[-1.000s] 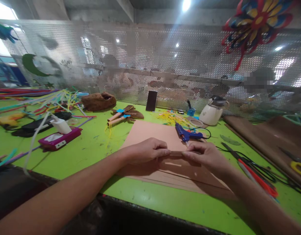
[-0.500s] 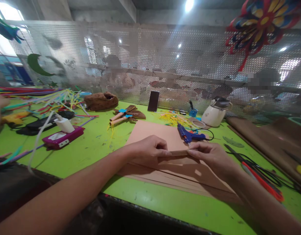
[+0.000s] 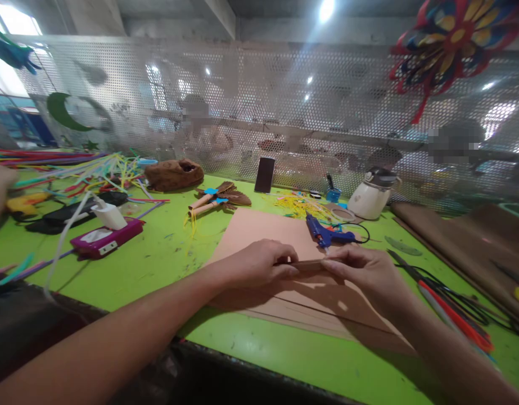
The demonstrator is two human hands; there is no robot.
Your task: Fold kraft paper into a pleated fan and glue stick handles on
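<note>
My left hand (image 3: pixel 259 263) and my right hand (image 3: pixel 364 270) meet over a brown paper sheet (image 3: pixel 259 230) that lies on the green table (image 3: pixel 158 259). Between their fingertips they pinch a thin brown strip (image 3: pixel 308 263), held level just above the sheet. Both hands have their fingers closed on its ends. A blue glue gun (image 3: pixel 322 232) lies on the sheet's far right corner, just beyond my right hand.
A pink box with a white charger (image 3: pixel 107 236) and coloured strips (image 3: pixel 73 169) lie left. Brown feather pieces (image 3: pixel 219 199), a dark phone (image 3: pixel 264 174) and a white kettle (image 3: pixel 369 197) stand behind. Red and black cables (image 3: pixel 448 304) run right. A perforated screen (image 3: pixel 259 112) closes the back.
The strip between my fingers has turned from lying flat to edge-on, and my hands have shifted slightly. The view has barely moved.
</note>
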